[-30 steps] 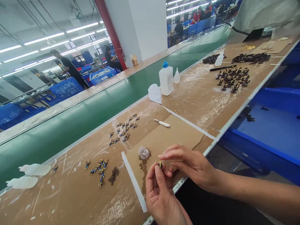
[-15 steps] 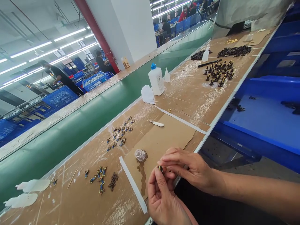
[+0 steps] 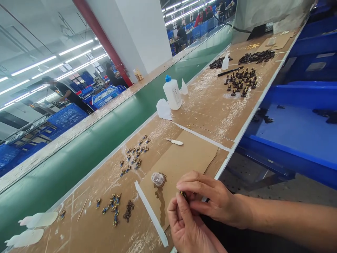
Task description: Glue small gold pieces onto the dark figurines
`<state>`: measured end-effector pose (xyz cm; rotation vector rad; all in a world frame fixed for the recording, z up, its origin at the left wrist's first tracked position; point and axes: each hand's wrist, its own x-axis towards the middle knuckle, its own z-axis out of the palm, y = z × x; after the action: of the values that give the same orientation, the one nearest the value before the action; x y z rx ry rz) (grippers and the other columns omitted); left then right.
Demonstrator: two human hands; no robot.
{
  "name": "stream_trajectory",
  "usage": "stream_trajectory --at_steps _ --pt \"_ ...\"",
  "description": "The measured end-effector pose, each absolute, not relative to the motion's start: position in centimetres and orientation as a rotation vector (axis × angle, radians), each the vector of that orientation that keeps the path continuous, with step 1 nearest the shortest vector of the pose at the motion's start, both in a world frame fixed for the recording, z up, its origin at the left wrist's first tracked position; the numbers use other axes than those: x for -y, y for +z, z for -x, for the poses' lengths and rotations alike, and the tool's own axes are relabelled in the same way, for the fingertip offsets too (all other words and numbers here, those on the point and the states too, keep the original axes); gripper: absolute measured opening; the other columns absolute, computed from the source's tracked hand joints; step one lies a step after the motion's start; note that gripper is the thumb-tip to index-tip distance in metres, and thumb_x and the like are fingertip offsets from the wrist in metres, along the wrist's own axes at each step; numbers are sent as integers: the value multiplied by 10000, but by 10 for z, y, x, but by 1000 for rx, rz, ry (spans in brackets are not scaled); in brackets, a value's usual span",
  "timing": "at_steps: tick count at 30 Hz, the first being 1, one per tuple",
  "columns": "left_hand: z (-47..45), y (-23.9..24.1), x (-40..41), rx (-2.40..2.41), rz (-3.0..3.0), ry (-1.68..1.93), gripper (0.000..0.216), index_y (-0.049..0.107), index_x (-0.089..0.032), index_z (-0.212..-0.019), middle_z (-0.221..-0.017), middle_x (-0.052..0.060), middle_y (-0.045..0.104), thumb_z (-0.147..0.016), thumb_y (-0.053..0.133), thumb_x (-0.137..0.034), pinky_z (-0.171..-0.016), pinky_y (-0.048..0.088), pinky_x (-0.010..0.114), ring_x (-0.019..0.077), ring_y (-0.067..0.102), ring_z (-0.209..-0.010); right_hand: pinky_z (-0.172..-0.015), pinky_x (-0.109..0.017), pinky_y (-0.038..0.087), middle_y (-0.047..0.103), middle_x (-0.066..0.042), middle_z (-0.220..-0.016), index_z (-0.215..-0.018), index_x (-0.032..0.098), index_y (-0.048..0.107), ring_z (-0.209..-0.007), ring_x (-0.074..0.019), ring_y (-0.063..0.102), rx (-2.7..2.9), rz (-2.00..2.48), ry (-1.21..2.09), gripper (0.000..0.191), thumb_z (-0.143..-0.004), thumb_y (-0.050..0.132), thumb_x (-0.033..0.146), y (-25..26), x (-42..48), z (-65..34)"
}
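Observation:
My left hand (image 3: 188, 228) pinches a tiny dark and yellow figure (image 3: 182, 193) between thumb and fingers at the near edge of the brown worktable (image 3: 210, 102). My right hand (image 3: 210, 198) comes in from the right and its fingertips close on the same figure. Just left of the hands stands a small clear cap of glue (image 3: 158, 178) on a cardboard sheet (image 3: 184, 158). Groups of small blue painted figures (image 3: 134, 156) and another cluster (image 3: 113, 203) lie further left, beside a little brown pile (image 3: 129, 210).
A green conveyor belt (image 3: 105, 130) runs along the table's far side. A white glue bottle (image 3: 172, 92), a small dropper bottle (image 3: 184, 87), a white knife (image 3: 174, 142) and dark figures (image 3: 240, 82) sit further along. Blue bins (image 3: 295, 119) stand right. Other people work in the background.
The view has shifted a little; both hands have sunk slightly toward the near edge, still pinched together on the tiny figure.

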<state>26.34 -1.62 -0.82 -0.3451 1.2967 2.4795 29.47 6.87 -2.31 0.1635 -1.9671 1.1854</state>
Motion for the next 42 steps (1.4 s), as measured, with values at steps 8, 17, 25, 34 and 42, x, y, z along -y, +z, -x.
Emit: stream_trajectory --at_steps 8,17,25,34,42 --pt "-259 -12 22 -1298 319 2365 396 600 -162 -801 -716 49 713 -514 854 -262 -622 558 214 156 679 -649 -762 -218 513 622 -36 -1009 -1205 236 513 -935 -123 607 1761 -6 1870 500 -750 683 114 -24 -75 -297" --pt "-259 1 21 -1538 222 2294 384 534 -153 -805 -670 76 713 -555 811 -246 -593 549 195 170 686 -639 -708 -178 489 605 -48 -1080 -1295 288 414 -955 -105 596 1636 -47 2028 649 -742 693 91 -29 -74 -299" --pt "-270 15 15 -1684 186 2290 191 495 -179 -721 -613 -1 692 -689 682 -160 -630 530 167 116 673 -633 -992 -387 402 664 -59 -976 -1313 237 379 -1059 -161 570 1629 -57 1917 677 -740 736 276 -30 -74 -297" --pt "-270 10 18 -1710 143 2277 283 492 -184 -685 -612 -16 684 -648 753 -287 -624 526 164 111 665 -637 -930 -401 459 698 -91 -935 -1260 195 398 -1020 -176 603 1583 55 1975 671 -708 760 315 -30 -71 -299" --pt "-271 9 17 -1686 148 2276 286 502 -178 -681 -628 -8 695 -638 764 -285 -625 528 167 118 668 -640 -1005 -400 396 702 -54 -959 -1247 231 422 -1019 -159 604 1568 63 1947 635 -709 758 199 -32 -70 -300"
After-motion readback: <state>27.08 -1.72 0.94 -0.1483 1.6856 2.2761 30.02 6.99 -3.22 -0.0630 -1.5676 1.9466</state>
